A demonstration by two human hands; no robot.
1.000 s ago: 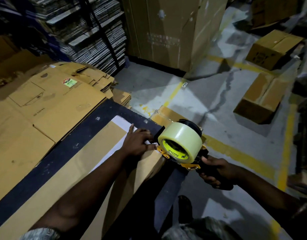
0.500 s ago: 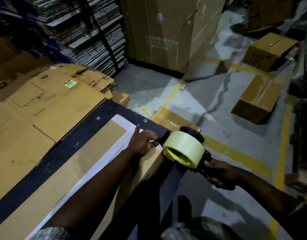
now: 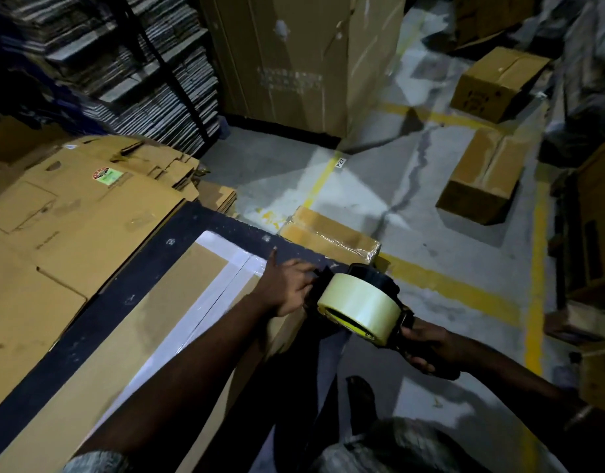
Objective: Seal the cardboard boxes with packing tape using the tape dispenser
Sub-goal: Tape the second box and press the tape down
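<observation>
A long cardboard box [image 3: 150, 322] lies on a dark work surface [image 3: 130, 268], with a strip of clear tape [image 3: 205, 302] running along its top seam to the far end. My left hand [image 3: 287, 288] presses on the box's far corner at the tape's end, index finger pointing out. My right hand [image 3: 430, 349] grips the handle of the tape dispenser [image 3: 362, 302], whose large clear roll sits just off the box's end, touching my left hand's fingers.
Flattened cartons [image 3: 65, 213] are stacked to the left, shelves of flat stock [image 3: 140, 70] behind them. A taped box [image 3: 328, 237] lies on the floor beyond the work surface. More boxes [image 3: 482, 179] [image 3: 495, 83] and a tall carton [image 3: 304, 59] stand on the yellow-lined floor.
The dispenser has swung down past the box's end and tilted, so the roll's face now points downward. My left hand stayed pressed on the corner. The view shifted slightly.
</observation>
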